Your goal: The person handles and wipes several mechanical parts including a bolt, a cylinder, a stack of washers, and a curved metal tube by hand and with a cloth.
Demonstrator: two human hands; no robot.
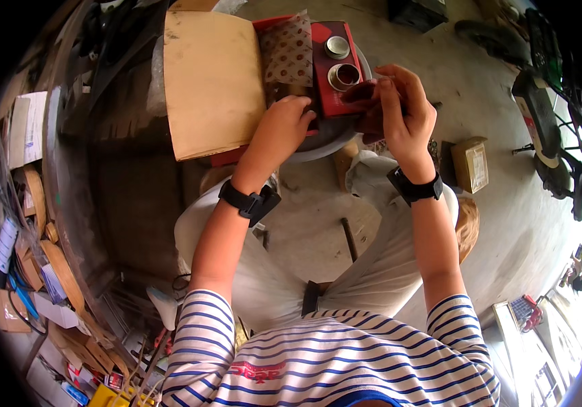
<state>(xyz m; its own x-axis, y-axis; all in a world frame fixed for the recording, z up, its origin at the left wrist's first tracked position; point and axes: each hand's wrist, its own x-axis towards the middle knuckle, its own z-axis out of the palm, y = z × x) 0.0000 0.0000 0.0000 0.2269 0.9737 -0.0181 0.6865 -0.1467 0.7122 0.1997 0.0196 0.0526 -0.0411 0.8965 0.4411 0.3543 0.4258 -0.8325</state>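
Observation:
My left hand (pixel 285 124) reaches over the edge of an open box; its fingers curl downward, and whatever they grip is hidden. The box's tan inner flap (pixel 213 81) lies folded out to the left. A clear patterned wrap (pixel 288 54) with brown spots sits in the box. My right hand (pixel 407 119) pinches a thin dark red piece (pixel 371 112), possibly film or cloth, between thumb and fingers. Beside it, a red box (pixel 331 102) carries two small round metal tins. The far tin (pixel 337 47) has a pale top; the near tin (pixel 344 77) shows dark red inside.
The boxes rest on a round grey stand (pixel 325 150) between my knees. A small cardboard carton (pixel 470 165) is on the floor to the right, with a scooter (pixel 538 119) beyond. Cardboard scraps and clutter (pixel 53 271) fill the left side.

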